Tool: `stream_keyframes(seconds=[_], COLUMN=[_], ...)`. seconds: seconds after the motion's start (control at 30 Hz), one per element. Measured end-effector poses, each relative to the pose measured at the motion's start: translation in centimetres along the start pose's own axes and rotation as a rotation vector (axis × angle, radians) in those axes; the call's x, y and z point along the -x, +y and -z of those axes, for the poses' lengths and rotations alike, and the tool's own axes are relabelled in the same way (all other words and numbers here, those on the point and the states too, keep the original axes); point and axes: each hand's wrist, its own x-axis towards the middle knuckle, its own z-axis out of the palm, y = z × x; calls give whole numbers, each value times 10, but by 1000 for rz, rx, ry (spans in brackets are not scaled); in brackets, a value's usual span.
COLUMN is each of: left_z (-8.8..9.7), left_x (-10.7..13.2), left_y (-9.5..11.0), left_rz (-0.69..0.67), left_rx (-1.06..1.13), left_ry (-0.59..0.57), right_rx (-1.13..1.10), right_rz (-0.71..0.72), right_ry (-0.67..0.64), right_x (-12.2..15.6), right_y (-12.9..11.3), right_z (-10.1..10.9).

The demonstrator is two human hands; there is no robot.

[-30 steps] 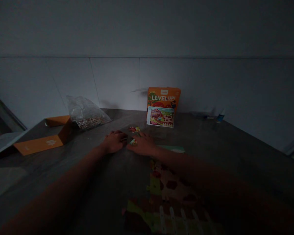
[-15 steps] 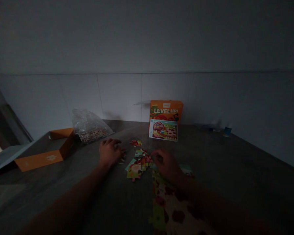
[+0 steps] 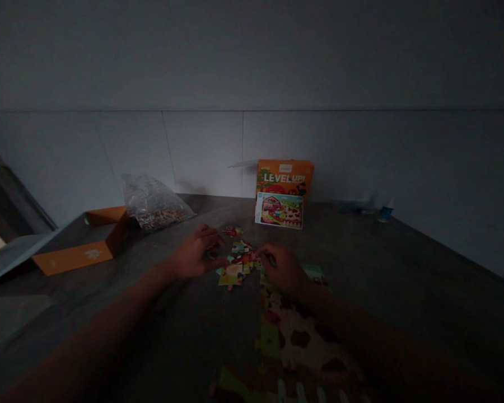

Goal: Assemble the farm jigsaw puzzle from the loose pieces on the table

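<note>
A loose heap of jigsaw puzzle pieces (image 3: 235, 271) lies on the grey table between my hands. My left hand (image 3: 199, 252) is at the heap's left side, thumb and fingers apart, with nothing visible between them. At the right edge of the heap, my right hand (image 3: 279, 266) has its fingers curled, the fingertips closed on a puzzle piece (image 3: 255, 257), though dim light blurs the grip. Beneath my right forearm spreads a joined puzzle section (image 3: 300, 338) with a brown-spotted cow and white fence posts, partly covered by the arm.
Behind the heap, a picture card (image 3: 280, 211) leans on an orange "LEVEL UP!" box (image 3: 285, 174). One red piece group (image 3: 232, 231) lies beyond the heap. Leftward are a clear plastic bag (image 3: 155, 207) of pieces and an orange box tray (image 3: 75, 258). A small blue-labelled bottle (image 3: 386, 211) stands far right.
My left hand has moved right, up to the heap, and its fingers have spread. My right hand stays at the heap's right edge. The view has tipped down, showing more of the joined puzzle.
</note>
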Motion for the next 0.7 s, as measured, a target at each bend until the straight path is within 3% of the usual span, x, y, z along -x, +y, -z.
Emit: stream_keyframes(seconds=[0.17, 0.33, 0.5, 0.7], left_z=[-3, -9, -6, -10], left_x=[-2, -3, -5, -5], left_y=[17, 21, 24, 24], left_rz=[-19, 24, 7, -12], left_rx=[9, 49, 57, 83], left_ry=[-186, -194, -233, -216], right_rx=[-6, 68, 54, 44], right_rz=[11, 96, 174, 114], right_ry=[-25, -72, -234, -290], right_x=[1, 3, 6, 6], right_y=[-3, -15, -28, -31], right_z=[0, -1, -1, -4])
